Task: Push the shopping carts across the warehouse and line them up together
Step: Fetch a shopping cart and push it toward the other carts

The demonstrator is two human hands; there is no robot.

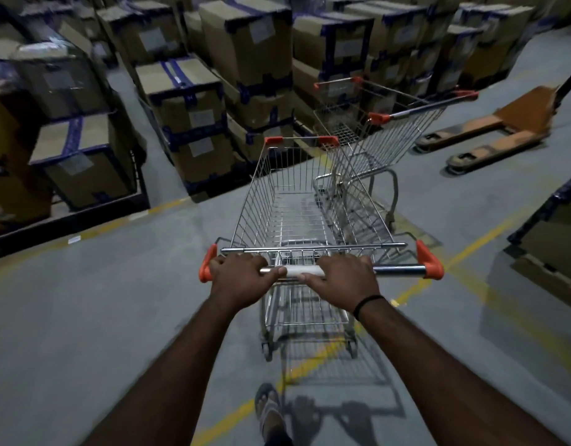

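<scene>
Both grips closed round the handlebar (400, 270) of my shopping cart (297, 214), left hand (237, 278) and right hand (342, 278) near centre for straight steering, nose just beside the parked cart (390, 130) ahead, likely for lining up.

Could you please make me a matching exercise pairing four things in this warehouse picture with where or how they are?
1 nearer cart
2 farther cart
3 pallet jack
4 cardboard boxes

A stacked along the left and rear
B lying on the floor at right
C handle gripped by left hand and right hand
D standing ahead, no hand on it

Pairs: 1-C, 2-D, 3-B, 4-A
</scene>
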